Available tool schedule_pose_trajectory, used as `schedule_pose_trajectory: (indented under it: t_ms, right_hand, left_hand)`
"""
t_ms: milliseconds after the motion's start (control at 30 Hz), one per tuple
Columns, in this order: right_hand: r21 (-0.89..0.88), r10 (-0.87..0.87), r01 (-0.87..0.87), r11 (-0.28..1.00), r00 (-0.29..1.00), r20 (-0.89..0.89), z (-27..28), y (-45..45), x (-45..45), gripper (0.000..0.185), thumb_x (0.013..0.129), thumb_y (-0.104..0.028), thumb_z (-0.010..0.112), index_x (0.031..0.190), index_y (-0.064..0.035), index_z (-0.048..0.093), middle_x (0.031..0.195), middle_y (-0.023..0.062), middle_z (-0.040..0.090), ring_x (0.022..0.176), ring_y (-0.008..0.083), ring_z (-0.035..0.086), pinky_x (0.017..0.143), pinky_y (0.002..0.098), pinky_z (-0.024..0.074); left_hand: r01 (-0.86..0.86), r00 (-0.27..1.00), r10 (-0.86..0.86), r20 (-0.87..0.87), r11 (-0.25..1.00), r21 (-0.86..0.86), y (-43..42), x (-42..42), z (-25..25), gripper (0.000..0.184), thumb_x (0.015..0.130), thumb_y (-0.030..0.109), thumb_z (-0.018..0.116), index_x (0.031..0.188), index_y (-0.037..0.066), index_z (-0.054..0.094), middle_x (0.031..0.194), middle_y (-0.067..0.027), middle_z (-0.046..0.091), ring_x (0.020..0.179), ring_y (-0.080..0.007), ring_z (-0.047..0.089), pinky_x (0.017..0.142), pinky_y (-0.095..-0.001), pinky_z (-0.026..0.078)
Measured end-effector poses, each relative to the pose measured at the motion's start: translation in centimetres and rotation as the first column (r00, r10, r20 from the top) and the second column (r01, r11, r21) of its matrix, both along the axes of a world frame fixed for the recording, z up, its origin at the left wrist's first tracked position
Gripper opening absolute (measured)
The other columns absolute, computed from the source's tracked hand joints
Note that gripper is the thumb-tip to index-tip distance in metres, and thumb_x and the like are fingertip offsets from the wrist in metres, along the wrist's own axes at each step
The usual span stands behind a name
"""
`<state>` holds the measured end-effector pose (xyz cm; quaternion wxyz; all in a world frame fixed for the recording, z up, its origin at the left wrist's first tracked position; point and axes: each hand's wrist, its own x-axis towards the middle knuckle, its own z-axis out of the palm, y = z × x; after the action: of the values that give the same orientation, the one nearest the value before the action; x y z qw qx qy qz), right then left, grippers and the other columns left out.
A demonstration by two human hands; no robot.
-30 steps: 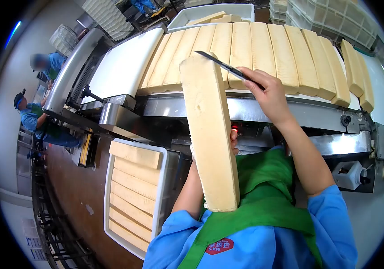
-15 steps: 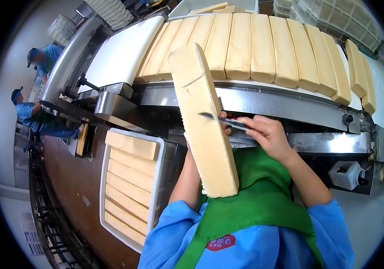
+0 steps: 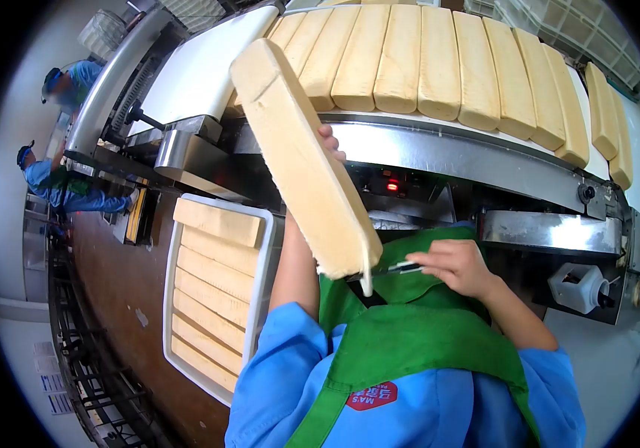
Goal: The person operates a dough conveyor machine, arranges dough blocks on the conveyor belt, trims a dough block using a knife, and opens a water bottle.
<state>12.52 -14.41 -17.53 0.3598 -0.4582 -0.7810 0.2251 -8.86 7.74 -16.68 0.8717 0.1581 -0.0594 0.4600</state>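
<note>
A long pale loaf point(image 3: 308, 160) is held up at a slant in front of me, its far end toward the upper left. My left hand point(image 3: 332, 143) grips it from behind; only some fingertips show at its right edge. My right hand point(image 3: 458, 266) is closed around the handle of a slim knife point(image 3: 402, 267), whose blade is at the loaf's near end. A thin pale strip point(image 3: 367, 278) hangs from that end beside the blade, partly attached. A line crosses the loaf's surface near its far end.
Several similar loaves point(image 3: 418, 67) lie side by side on the white conveyor belt point(image 3: 204, 71) ahead. At lower left stands a white-rimmed bin point(image 3: 173, 299) of loaves. A white jug point(image 3: 579, 289) is on the right. Two co-workers point(image 3: 51, 179) are at far left.
The loaf has shifted up and left and tilted more. The knife has moved from the loaf's middle to its near end, where a strip now hangs. My right hand is lower.
</note>
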Motion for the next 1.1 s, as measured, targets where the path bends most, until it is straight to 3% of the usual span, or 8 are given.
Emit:
schedule_pose_trajectory:
  t_ms: [133,200,300,467,600,700,967,1100]
  right_hand:
    - [-0.086,-0.175,0.166,0.982,0.979,-0.108,-0.2,-0.1,3.2,0.031,0.080,-0.013,0.067,0.111,-0.0136,0.068,0.069,0.0067,0.052,0.059,0.0206,0.051,0.055,0.0316,0.0416]
    - [0.053,-0.355,0.358,0.932,0.933,-0.054,0.9,1.4,6.1,0.029,0.081,-0.009,0.064,0.110,-0.0115,0.068,0.068,0.0080,0.049,0.061,0.0211,0.050,0.058,0.0315,0.0416]
    - [0.342,-0.571,0.497,0.798,0.805,0.160,0.9,3.6,11.4,0.029,0.082,-0.010,0.063,0.110,-0.0152,0.067,0.077,0.0098,0.050,0.074,0.0267,0.052,0.064,0.0359,0.0418]
    - [0.458,-0.752,0.599,0.657,0.564,0.342,0.8,5.9,12.0,0.025,0.075,-0.013,0.068,0.100,-0.0090,0.067,0.091,0.0080,0.055,0.091,0.0279,0.053,0.078,0.0417,0.0412]
    - [0.271,-0.397,0.397,0.877,0.916,-0.057,1.6,6.9,3.3,0.036,0.080,-0.029,0.066,0.104,-0.0019,0.061,0.102,0.0147,0.057,0.100,0.0331,0.052,0.089,0.0401,0.0404]
    - [0.185,-0.097,0.134,0.974,0.976,-0.192,2.4,7.5,-0.3,0.031,0.092,-0.031,0.051,0.091,0.0000,0.055,0.101,0.0128,0.056,0.099,0.0314,0.051,0.088,0.0378,0.0406]
    - [0.285,-0.342,0.300,0.910,0.933,0.109,-0.5,5.8,2.6,0.018,0.080,-0.017,0.065,0.084,-0.0021,0.055,0.090,0.0106,0.054,0.087,0.0310,0.053,0.077,0.0391,0.0426]
    - [0.340,-0.444,0.431,0.836,0.895,-0.040,2.3,4.5,0.0,0.024,0.077,-0.023,0.068,0.084,-0.0037,0.055,0.088,0.0104,0.054,0.085,0.0306,0.052,0.075,0.0391,0.0425]
  left_hand:
    - [0.185,0.975,-0.178,0.136,0.982,-0.040,2.1,-1.7,0.5,0.055,0.089,0.039,0.061,0.120,-0.002,0.045,0.101,-0.0135,0.052,0.087,-0.0212,0.052,0.082,-0.0337,0.048]
    - [-0.018,0.997,0.034,-0.065,0.973,0.229,1.8,-2.4,1.4,0.062,0.088,0.048,0.059,0.126,0.001,0.047,0.111,-0.0139,0.057,0.097,-0.0232,0.056,0.087,-0.0351,0.048]
    - [-0.342,0.923,0.354,-0.148,0.934,0.100,1.6,-3.2,1.2,0.061,0.087,0.048,0.060,0.128,0.005,0.047,0.116,-0.0121,0.057,0.103,-0.0267,0.055,0.092,-0.0397,0.047]
    - [-0.396,0.890,0.419,-0.178,0.906,0.150,-1.1,-2.5,2.5,0.065,0.090,0.061,0.047,0.134,0.013,0.047,0.129,-0.0035,0.055,0.116,-0.0211,0.053,0.100,-0.0379,0.042]
    - [-0.427,0.860,0.457,-0.229,0.888,0.170,-2.8,-0.9,3.9,0.066,0.090,0.062,0.045,0.134,0.013,0.046,0.130,-0.0032,0.054,0.116,-0.0205,0.052,0.100,-0.0376,0.042]
    - [-0.403,0.879,0.431,-0.205,0.900,0.167,-3.5,0.3,4.8,0.066,0.090,0.062,0.044,0.135,0.013,0.045,0.130,-0.0031,0.053,0.117,-0.0200,0.052,0.099,-0.0371,0.043]
    - [-0.544,0.716,0.614,-0.331,0.789,0.285,-4.7,0.6,6.8,0.068,0.090,0.065,0.040,0.134,0.013,0.043,0.128,-0.0037,0.053,0.116,-0.0192,0.052,0.099,-0.0358,0.043]
    - [-0.585,0.653,0.669,-0.355,0.743,0.325,-5.3,1.1,7.3,0.069,0.090,0.065,0.040,0.134,0.012,0.043,0.126,-0.0046,0.053,0.115,-0.0196,0.051,0.098,-0.0348,0.043]
